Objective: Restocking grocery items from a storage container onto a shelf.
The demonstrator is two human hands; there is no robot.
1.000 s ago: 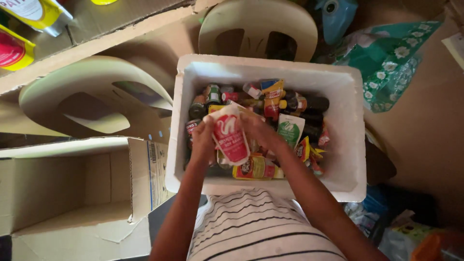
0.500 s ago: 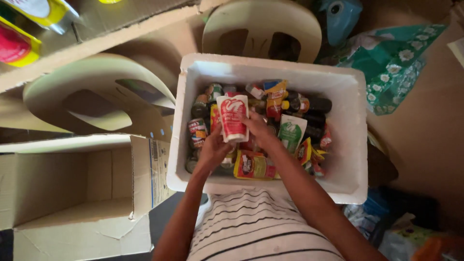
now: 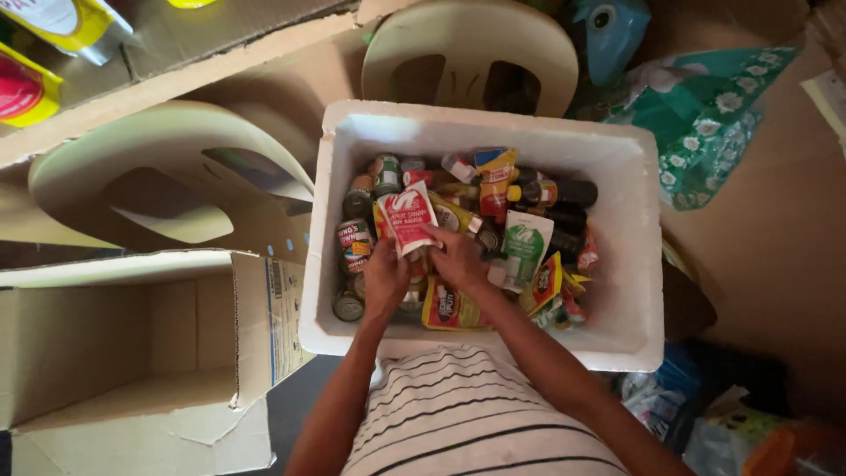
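Observation:
Both my hands are inside a white foam box (image 3: 634,264) packed with several cans, small bottles and sauce pouches. My left hand (image 3: 385,278) and my right hand (image 3: 456,257) together hold a red and white stand-up pouch (image 3: 408,217), upright over the left half of the box. Cans (image 3: 354,242) stand just left of the pouch. A white and green pouch (image 3: 523,249) leans to the right of my right hand. A yellow and red pouch (image 3: 445,307) lies under my right wrist.
An open, empty cardboard box (image 3: 132,344) sits to the left. Two beige plastic chairs (image 3: 167,167) stand behind and left of the foam box. A green flowered bag (image 3: 705,115) lies at the right, more bags at bottom right.
The red and white pouch has moved up and left in the box, from over the middle toward the cans, with both hands still on it.

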